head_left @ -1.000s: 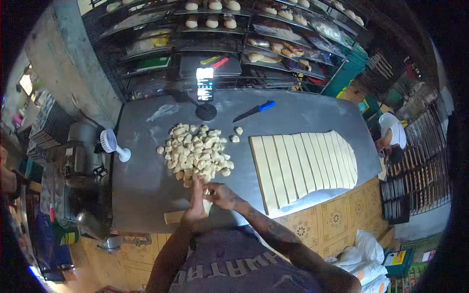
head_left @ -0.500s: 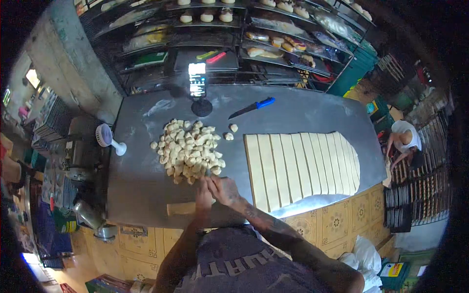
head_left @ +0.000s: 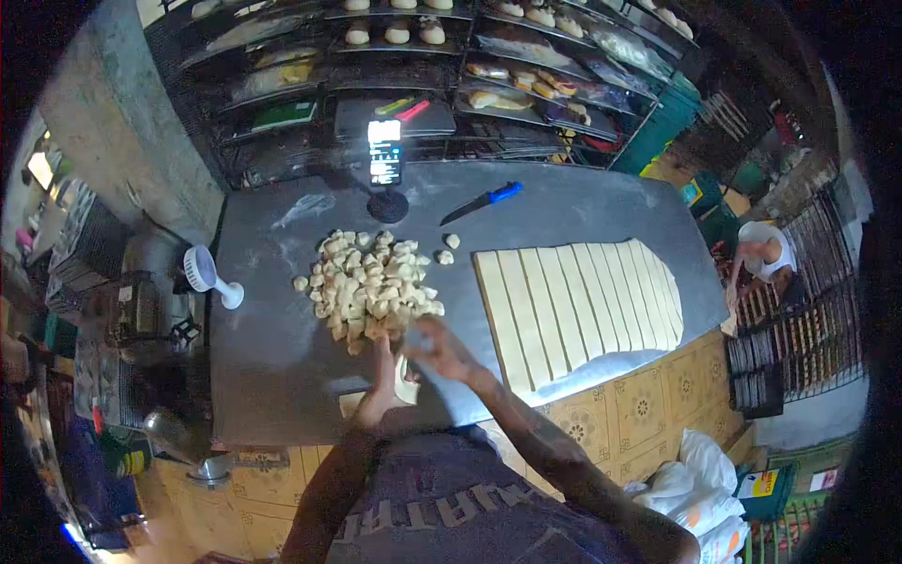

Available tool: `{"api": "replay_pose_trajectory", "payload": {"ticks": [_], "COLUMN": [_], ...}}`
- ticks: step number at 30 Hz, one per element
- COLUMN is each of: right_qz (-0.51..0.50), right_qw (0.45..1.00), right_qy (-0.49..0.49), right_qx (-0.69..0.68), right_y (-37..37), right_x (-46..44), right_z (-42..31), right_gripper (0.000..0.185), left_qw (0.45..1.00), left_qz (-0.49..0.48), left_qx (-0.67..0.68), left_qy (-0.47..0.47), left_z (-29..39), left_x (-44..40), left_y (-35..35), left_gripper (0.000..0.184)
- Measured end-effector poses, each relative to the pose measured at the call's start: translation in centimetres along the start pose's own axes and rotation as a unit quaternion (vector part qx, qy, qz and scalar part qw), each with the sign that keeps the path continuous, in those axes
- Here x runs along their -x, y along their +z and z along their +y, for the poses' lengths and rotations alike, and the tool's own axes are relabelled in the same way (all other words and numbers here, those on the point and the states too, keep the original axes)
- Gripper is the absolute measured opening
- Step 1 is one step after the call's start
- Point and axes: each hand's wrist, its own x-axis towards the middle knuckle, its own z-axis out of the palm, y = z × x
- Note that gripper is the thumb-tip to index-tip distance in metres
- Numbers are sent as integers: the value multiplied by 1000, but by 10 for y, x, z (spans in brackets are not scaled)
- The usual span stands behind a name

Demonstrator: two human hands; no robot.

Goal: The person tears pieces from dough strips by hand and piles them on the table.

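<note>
My left hand point(head_left: 380, 374) is closed around a dough strip point(head_left: 406, 387) near the table's front edge; part of the strip lies behind the hand. My right hand point(head_left: 443, 352), smeared by motion, hovers just right of it with fingers apart and no visible piece in them. Directly beyond both hands is a heap of small dough pieces point(head_left: 368, 282). Two loose dough pieces point(head_left: 445, 256) lie off its right side. Farther right, a flat dough sheet point(head_left: 583, 310) is cut into several long strips.
A blue-handled knife point(head_left: 484, 202) lies behind the heap. A lit phone point(head_left: 384, 155) stands on a round base, and a white handheld fan point(head_left: 211, 275) rests at the table's left. Racks point(head_left: 395, 85) with bread line the back. Another person point(head_left: 763, 254) bends at the right.
My hands have moved apart, the right one lifting away to the right. The dough strip by my left hand has shifted and bent. The head view has shifted slightly.
</note>
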Motion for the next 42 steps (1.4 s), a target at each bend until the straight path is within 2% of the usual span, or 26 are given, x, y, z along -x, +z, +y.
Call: {"api": "replay_pose_trajectory", "payload": {"ticks": [1, 3, 6, 7, 9, 10, 11, 13, 14, 15, 17, 18, 22, 25, 27, 28, 29, 30, 31, 32, 34, 35, 36, 38, 39, 42], "right_qz": [-157, -149, -130, -144, -165, -166, -149, -101, -101, -99, -96, -94, -80, 3, 48, 92, 136, 136, -39, -212, -184, -156, -127, -108, -87, -53], "right_qw": [976, 981, 989, 976, 924, 923, 958, 965, 966, 969, 973, 973, 973, 966, 968, 965, 955, 954, 994, 971, 975, 978, 979, 984, 986, 987], "right_qy": [95, 88, 61, 154, 329, 332, 246, 54, 55, 72, 105, 103, 125, 13, -57, -115, -176, -178, -38, 106, 122, 135, 150, 141, 136, 124], "right_qx": [-115, -85, -30, -57, -104, -106, 8, 235, 234, 216, 183, 186, 179, 258, 240, 218, 197, 200, 97, -15, -28, -39, -50, -3, 46, 86], "right_y": [-1, -8, -21, -25, -34, -28, -11, 16, 17, 16, 14, 15, 33, 35, 18, 2, -10, -10, -7, -5, -4, -6, -7, -10, -12, -28], "right_x": [13, 22, 22, 23, 15, 21, 31, 38, 35, 29, 17, 12, -1, -1, -15, -6, -18, -13, 0, 12, 18, 16, 17, 21, 24, 23], "right_z": [-3, -7, -17, -26, -34, -17, 13, 55, 53, 48, 41, 42, 100, 156, 74, 31, -17, -22, -26, -27, -12, -2, 3, 10, 13, 7], "right_gripper": [46, 45, 42, 38, 31, 31, 31, 32, 32, 32, 32, 32, 34, 35, 36, 37, 38, 38, 39, 41, 41, 42, 43, 41, 40, 37], "left_qw": [998, 993, 916, 916, 961, 977, 977, 846, 729, 729, 932, 981, 932, 841, 802, 913, 979, 998, 998, 996, 967, 967, 997, 953, 954, 847], "left_qz": [-20, -35, 59, 64, -6, -41, -39, -87, -108, -109, 1, 54, -27, -95, -110, -68, -21, 24, 23, -1, -45, -43, -23, 18, 22, -12], "left_qx": [20, 38, -296, -298, -225, -186, -186, -241, -254, -254, -163, -107, -301, -476, -527, -370, -194, -9, -8, 79, 250, 251, 69, -294, -293, -460], "left_qy": [53, 108, 264, 263, 159, 100, 97, 468, 627, 626, 323, 151, 199, 240, 257, 158, 55, -50, -50, -41, -16, -10, 18, 68, 67, 267], "left_z": [4, -52, -192, -169, -126, -88, -96, -123, -129, -124, -102, -88, -89, -91, -64, -42, -9, 8, 10, 7, 5, -2, -20, -54, -69, -88], "left_x": [6, -37, -168, -141, -56, -20, -29, -81, -91, -83, -52, -40, -42, -46, -39, -22, -1, 8, 11, 14, 18, 14, 8, -14, -26, -38], "left_y": [12, -20, -110, -85, -54, -11, -14, -47, -56, -49, -14, -1, -25, -49, -45, -39, -21, -9, -2, 4, 15, 12, 0, -14, -13, 1], "left_gripper": [45, 46, 50, 50, 45, 44, 44, 41, 40, 40, 38, 37, 39, 42, 44, 46, 48, 51, 51, 52, 54, 54, 56, 60, 60, 50]}}
